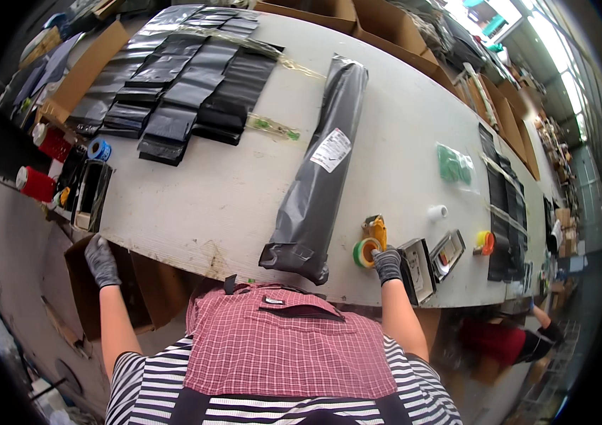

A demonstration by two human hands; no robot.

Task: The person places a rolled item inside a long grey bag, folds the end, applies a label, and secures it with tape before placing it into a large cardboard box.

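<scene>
A long grey plastic package [322, 170] with a white label [331, 150] lies lengthwise on the white table [400, 120] in front of me. My right hand [388, 265], in a grey glove, is closed on a yellow tape dispenser [376, 228] carrying a roll of tape [367, 252] with a green rim. My left hand [101, 261], gloved the same way, is out at the table's left front edge, above an open cardboard box [106, 290]. Its fingers look stretched out, and I see nothing held in them.
Stacks of dark plastic bags [180, 85] cover the far left. Thread spools [36, 183] and a narrow black box [93, 195] stand at the left edge. Right of my hand are a dark open box [417, 269], a green packet [454, 166] and more bags [505, 212]. Another person [499, 340] bends beyond.
</scene>
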